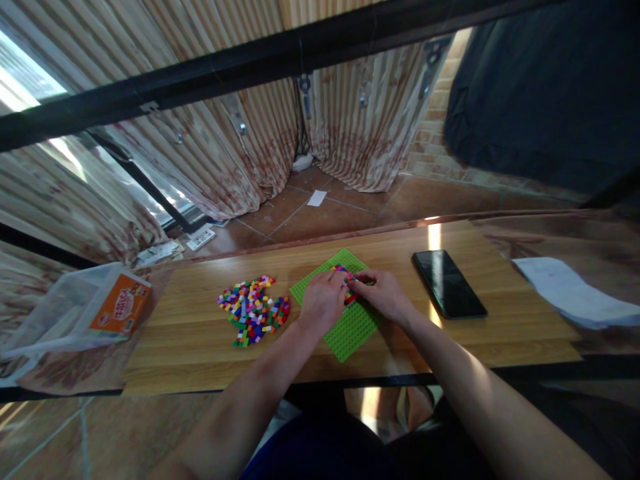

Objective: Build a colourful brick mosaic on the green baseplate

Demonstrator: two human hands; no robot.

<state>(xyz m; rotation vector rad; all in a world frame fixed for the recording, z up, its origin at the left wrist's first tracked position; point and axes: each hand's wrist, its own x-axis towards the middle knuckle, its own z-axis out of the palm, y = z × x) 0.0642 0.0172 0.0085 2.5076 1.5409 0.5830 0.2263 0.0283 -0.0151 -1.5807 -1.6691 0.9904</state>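
A green studded baseplate [350, 337] lies turned at an angle on the wooden table. Small colourful bricks [350, 297], red and pink among them, are set close together on its middle, partly covered by my hands. My left hand [323, 299] rests over the left side of these bricks, its fingers bent together at them. From the right, my right hand [384, 295] reaches in with thumb and forefinger pinched at the bricks' edge. Whatever either hand's fingertips hold is too small or hidden to name. Left of the baseplate spreads a loose pile of mixed bricks [255, 310].
A dark phone [449, 283] lies right of the baseplate, with white paper [575, 290] farther right. On the far left stands a clear plastic box [65, 320] with an orange label. A black metal bar [225, 67] crosses above the table, before striped curtains [345, 127].
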